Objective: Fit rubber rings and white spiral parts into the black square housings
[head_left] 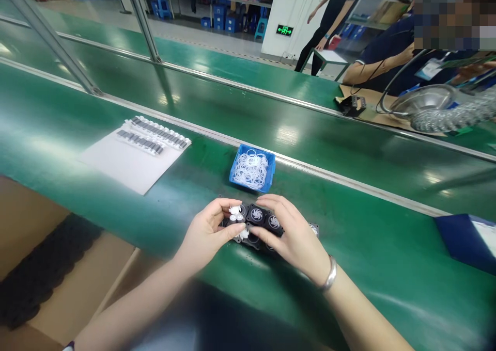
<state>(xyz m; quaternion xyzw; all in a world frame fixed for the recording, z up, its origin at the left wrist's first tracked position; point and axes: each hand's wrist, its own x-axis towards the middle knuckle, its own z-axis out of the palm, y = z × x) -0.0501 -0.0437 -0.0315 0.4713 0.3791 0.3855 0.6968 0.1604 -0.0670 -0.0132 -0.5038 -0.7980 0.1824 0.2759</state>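
Note:
My left hand (209, 229) is closed, with a small white plastic part (235, 218) between its thumb and fingertips. My right hand (289, 232) curves over a row of small black square pieces (257, 215), its thumb and fingers apart; whether the fingertips touch a piece is hard to tell. These pieces carry a pale swirl mark and lie close together on the green bench, partly hidden under both hands. Just beyond them stands a blue bin (271, 178) filled with thin white rings (251, 169).
On the left, white sheets (132, 170) bear rows of grey-and-white parts (155, 131). A metal rail (310, 168) runs behind the bin. To the right lies a dark blue folder (461, 240). An open cardboard box (81, 289) is below left. Across the bench a person (391, 62) sits near a flexible duct (457, 112).

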